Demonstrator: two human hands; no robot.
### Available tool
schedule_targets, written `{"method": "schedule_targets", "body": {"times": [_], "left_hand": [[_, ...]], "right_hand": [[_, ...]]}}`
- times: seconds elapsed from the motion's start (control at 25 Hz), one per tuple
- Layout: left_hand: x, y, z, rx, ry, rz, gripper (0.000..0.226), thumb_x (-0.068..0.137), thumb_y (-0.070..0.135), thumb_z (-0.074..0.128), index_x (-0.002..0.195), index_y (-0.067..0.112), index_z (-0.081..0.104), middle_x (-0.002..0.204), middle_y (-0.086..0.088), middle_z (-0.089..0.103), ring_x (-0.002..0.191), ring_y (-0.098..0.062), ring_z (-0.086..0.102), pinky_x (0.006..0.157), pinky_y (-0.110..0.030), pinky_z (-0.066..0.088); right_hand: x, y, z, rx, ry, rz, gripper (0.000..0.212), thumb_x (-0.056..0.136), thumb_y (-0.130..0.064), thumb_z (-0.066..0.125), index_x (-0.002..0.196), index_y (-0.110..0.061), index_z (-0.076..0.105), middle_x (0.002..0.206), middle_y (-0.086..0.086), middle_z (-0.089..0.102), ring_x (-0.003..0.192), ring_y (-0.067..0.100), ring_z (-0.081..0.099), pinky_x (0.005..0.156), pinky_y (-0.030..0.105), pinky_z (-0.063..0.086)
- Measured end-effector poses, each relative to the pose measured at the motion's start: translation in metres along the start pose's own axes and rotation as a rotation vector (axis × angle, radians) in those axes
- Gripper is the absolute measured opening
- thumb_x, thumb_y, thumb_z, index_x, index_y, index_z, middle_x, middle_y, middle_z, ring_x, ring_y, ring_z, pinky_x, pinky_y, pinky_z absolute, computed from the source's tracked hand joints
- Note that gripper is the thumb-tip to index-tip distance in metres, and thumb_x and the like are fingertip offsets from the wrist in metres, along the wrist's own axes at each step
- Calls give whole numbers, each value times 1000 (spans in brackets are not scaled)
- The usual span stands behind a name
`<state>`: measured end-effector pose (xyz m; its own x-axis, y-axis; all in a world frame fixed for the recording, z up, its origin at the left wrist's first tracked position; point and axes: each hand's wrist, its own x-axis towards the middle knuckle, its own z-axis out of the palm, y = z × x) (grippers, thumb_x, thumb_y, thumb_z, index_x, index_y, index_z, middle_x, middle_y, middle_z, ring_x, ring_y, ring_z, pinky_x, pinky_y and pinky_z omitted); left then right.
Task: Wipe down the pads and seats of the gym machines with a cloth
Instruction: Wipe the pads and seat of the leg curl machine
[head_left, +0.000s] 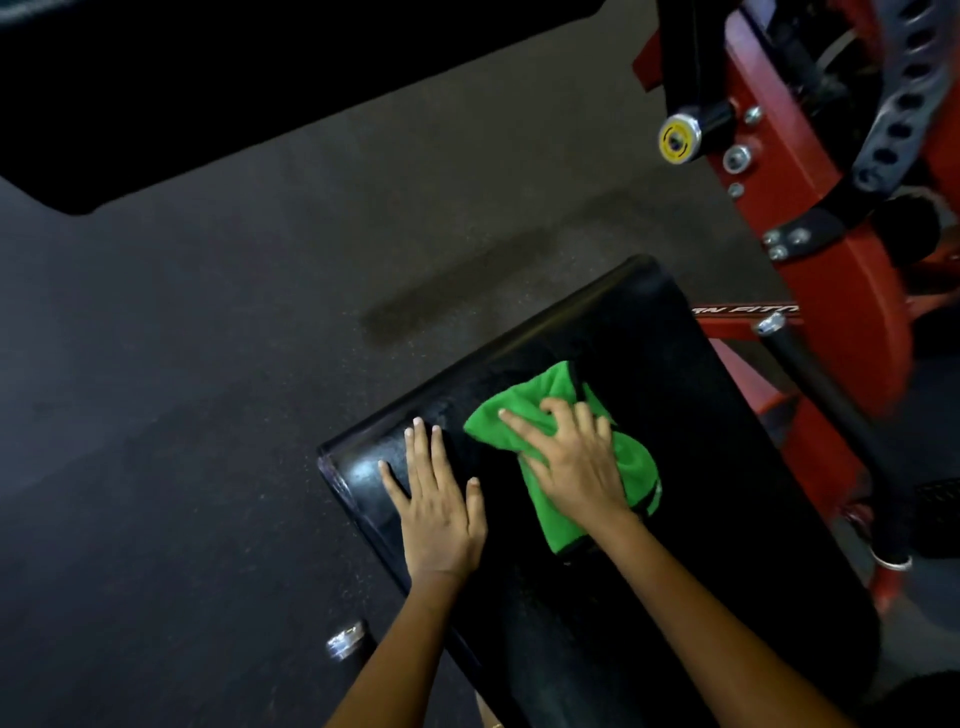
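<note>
Pressing green cloth (566, 457) onto black seat (675, 395) above speckled dark floor (208, 364).

Bare floor (182, 415) left of seat pad (675, 415) (open passage); red frame (831, 270) crowds right side.

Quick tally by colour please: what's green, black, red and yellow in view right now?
Green: 1, the cloth under the right hand.
Black: 2, the seat pad that the left hand rests on, and the upper pad.
Red: 1, the machine frame.
Yellow: 1, the knob.
Total: 5
</note>
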<state>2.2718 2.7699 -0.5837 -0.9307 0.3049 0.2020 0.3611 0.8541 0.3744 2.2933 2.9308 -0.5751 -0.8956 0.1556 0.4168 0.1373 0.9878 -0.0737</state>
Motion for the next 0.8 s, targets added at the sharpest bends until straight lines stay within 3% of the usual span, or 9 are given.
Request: {"method": "schedule_targets", "body": {"times": [0.12, 0.16, 0.24, 0.36, 0.4, 0.52, 0.6, 0.72, 0.8], "left_hand": [[1, -1, 1, -83, 32, -6, 63, 90, 37, 31, 143, 4, 23, 154, -16, 20, 141, -23, 17, 114, -44, -8], [0, -2, 1, -118, 48, -8, 62, 90, 36, 32, 142, 3, 25, 153, -16, 21, 141, -22, 18, 115, -42, -8], [1, -3, 0, -191, 81, -21, 60, 89, 35, 34, 139, 2, 33, 153, -16, 23, 140, -19, 21, 115, -40, -7], [2, -4, -2, -209, 94, -64, 58, 86, 36, 37, 132, 1, 43, 149, -14, 32, 136, -17, 26, 115, -40, -2], [4, -2, -2, -179, 87, -73, 58, 85, 37, 37, 130, 1, 45, 147, -13, 35, 134, -18, 28, 114, -43, 1], [14, 4, -5, -88, 51, -102, 60, 87, 44, 35, 131, 3, 45, 144, -12, 38, 129, -19, 30, 110, -52, 13], [28, 7, -5, -79, 63, -127, 59, 89, 43, 30, 131, 4, 44, 145, -14, 36, 128, -21, 29, 108, -52, 16], [50, 11, -1, -107, 31, -179, 64, 87, 39, 21, 135, 1, 39, 151, -15, 27, 135, -24, 26, 109, -52, 12], [58, 14, 0, -97, -6, -198, 72, 84, 42, 15, 139, 1, 36, 151, -14, 27, 140, -26, 24, 109, -54, 7]], "right_hand": [[31, -15, 7, 37, 38, 381, 50, 67, -35, 79, 114, -36, 65, 99, 7, 60, 80, 30, 55, 64, 39, 43], [41, -27, 8, 46, 56, 421, 47, 67, -36, 78, 113, -35, 66, 99, 8, 60, 81, 30, 55, 65, 39, 42], [43, -39, 11, 63, 58, 265, 49, 67, -38, 78, 114, -36, 65, 102, 7, 60, 83, 29, 54, 65, 39, 42], [19, -10, 5, 70, -21, -147, 63, 62, -33, 81, 121, -39, 60, 106, 6, 60, 85, 27, 53, 66, 39, 44], [18, 4, 2, 56, -27, -149, 65, 61, -31, 82, 121, -39, 60, 106, 6, 60, 85, 27, 53, 66, 39, 44], [49, 12, 6, 73, -31, 263, 51, 68, -30, 78, 116, -35, 64, 103, 8, 58, 87, 32, 54, 68, 41, 42], [76, -10, 9, 71, -80, 354, 43, 73, -34, 74, 114, -34, 65, 106, 9, 58, 92, 33, 53, 72, 43, 40], [75, -25, 10, 160, -177, 26, 45, 74, -33, 72, 118, -35, 63, 114, 10, 57, 98, 34, 52, 77, 45, 40], [60, 2, 4, 185, -179, -144, 53, 69, -32, 76, 120, -39, 61, 112, 7, 58, 94, 31, 54, 73, 43, 42]]}}
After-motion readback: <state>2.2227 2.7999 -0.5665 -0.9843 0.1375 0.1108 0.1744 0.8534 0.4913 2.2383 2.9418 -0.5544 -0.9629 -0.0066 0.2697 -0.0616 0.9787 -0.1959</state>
